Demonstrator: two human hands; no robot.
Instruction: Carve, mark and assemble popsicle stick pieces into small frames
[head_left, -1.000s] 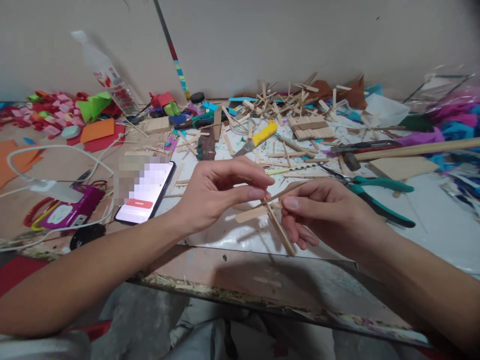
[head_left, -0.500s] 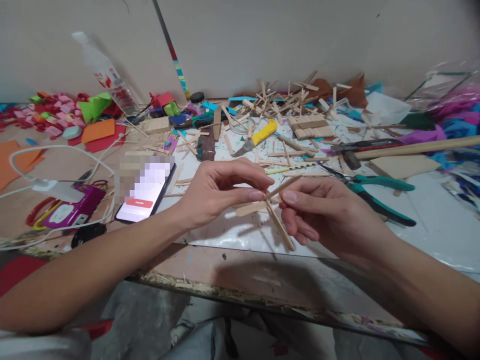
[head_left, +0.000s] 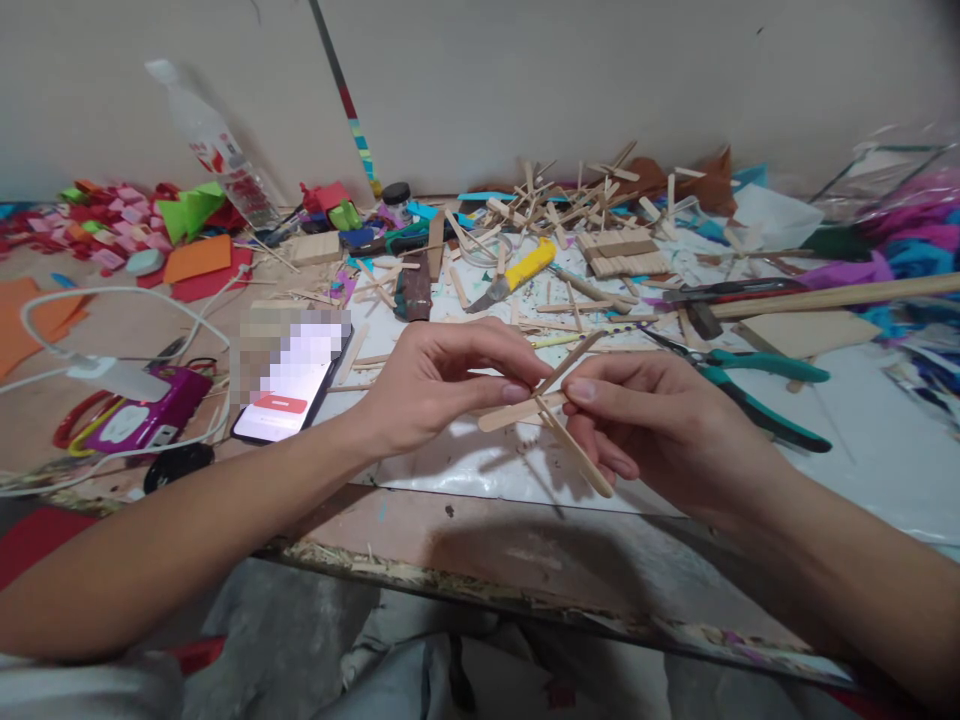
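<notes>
Over the white sheet (head_left: 480, 465), both hands hold a small cross made of popsicle sticks (head_left: 579, 450). One stick runs roughly left to right, and another crosses it at a slant toward me. My left hand (head_left: 457, 385) pinches the cross near its middle between thumb and index finger. With thumb and bent fingers, my right hand (head_left: 637, 410) grips the right end of the level stick, and its tip there is hidden. Beyond the hands lies a yellow utility knife (head_left: 525, 270). Green-handled pliers (head_left: 765, 370) rest just past my right hand.
A phone (head_left: 289, 390) with a lit screen lies left of my left forearm. White cable (head_left: 150, 295) loops around a purple object (head_left: 142, 415). Behind are a pile of joined sticks (head_left: 559, 200), a stack of sticks (head_left: 622, 255) and a leaning plastic bottle (head_left: 214, 150). The table edge (head_left: 420, 585) runs in front.
The slanted popsicle stick has turned slightly, its near end swinging to the right and showing more of its flat face. Both hands keep their hold and have barely shifted.
</notes>
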